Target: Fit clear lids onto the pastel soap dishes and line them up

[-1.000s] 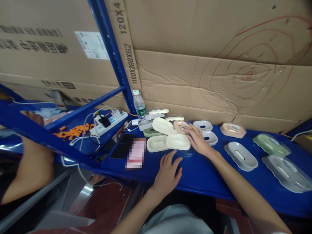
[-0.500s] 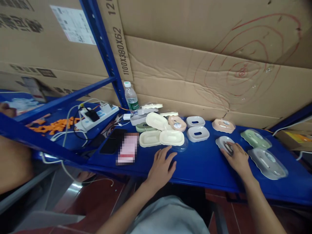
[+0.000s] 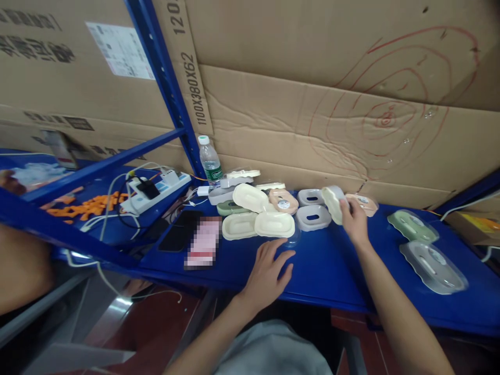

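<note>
My right hand (image 3: 354, 221) grips a small dish with a cream inside and grey outer part (image 3: 334, 204), tilted up beside two grey oval dishes (image 3: 313, 217) with slots. My left hand (image 3: 269, 268) hovers near the table with fingers apart, holding nothing, just below a clear cover (image 3: 292, 237) and a cream tray (image 3: 274, 224). More cream trays (image 3: 250, 198), a peach dish (image 3: 283, 201) and a green dish (image 3: 228, 208) are piled at the centre. Behind my right hand is another peach dish (image 3: 365, 204).
Green (image 3: 414, 226) and grey (image 3: 433, 265) covered dishes lie on the right of the blue table (image 3: 324, 276). Left are phones (image 3: 203, 242), a bottle (image 3: 211, 164), a power strip (image 3: 156, 192), orange pieces (image 3: 88, 204) and another person's hand (image 3: 11, 182).
My right hand has lifted the grey dish from the table at the right, moved it left and tilted it up. My left hand has shifted slightly right.
</note>
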{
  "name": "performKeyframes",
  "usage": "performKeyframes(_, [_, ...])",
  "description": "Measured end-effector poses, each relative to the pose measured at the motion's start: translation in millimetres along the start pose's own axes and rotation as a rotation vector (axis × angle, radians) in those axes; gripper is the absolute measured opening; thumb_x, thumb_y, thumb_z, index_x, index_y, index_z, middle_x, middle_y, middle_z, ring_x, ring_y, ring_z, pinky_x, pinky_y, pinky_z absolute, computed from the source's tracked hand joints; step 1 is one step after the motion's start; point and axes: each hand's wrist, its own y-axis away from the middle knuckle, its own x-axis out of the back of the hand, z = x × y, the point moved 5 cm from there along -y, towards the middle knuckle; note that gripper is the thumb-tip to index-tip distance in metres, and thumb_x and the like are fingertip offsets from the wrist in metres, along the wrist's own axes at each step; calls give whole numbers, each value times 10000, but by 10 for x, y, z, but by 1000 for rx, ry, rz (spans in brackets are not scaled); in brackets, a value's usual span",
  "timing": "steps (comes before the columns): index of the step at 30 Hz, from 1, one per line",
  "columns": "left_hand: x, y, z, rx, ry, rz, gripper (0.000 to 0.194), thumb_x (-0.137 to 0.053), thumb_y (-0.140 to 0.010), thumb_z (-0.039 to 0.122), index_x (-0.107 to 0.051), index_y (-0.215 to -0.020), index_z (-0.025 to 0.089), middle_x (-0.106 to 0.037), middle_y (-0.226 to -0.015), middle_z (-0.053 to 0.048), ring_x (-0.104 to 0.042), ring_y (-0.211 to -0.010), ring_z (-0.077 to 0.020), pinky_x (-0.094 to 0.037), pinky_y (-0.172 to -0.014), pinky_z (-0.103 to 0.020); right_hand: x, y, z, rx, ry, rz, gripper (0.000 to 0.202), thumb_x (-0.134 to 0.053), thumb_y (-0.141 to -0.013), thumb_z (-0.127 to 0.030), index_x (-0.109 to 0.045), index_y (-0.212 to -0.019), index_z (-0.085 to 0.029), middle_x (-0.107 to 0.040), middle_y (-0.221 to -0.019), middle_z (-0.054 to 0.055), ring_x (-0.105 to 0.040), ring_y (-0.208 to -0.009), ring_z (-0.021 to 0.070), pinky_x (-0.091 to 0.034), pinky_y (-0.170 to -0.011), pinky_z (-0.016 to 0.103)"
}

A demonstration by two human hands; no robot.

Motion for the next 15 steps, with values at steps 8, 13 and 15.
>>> performKeyframes(8, [-9, 84, -88, 85, 18, -2, 297, -608, -1014, 184, -666, -1295, 259, -596, -1462, -112, -583, -1342, -275, -514, -1131, -498, -897, -391, -728, 334, 39, -249, 445, -436, -1060, -541, -673, -1204, -193, -782, -1206, 171, -705, -1144, 348, -423, -1095, 516])
performKeyframes(13, [-38, 119, -73, 75, 20, -12, 257, -592, -1027, 181, -680, -1257, 254, -626, -1421, -97, -605, -1298, -268, -527, -1109, -497, -867, -487, -625, 299, 101, -283, 433, -397, -1072, -510, -620, -1229, -173, -797, -983, 162, -728, -900, 353, -502, -827, 437])
performKeyframes(15, [-43, 119, -71, 71, 20, -9, 243, -593, -1027, 176, -686, -1237, 255, -638, -1407, -87, -613, -1283, -264, -529, -1103, -490, -778, -526, -609, 295, 110, -272, 429, -382, -1078, -496, -600, -1244, -167, -792, -1005, 169, -724, -890, 356, -500, -803, 435])
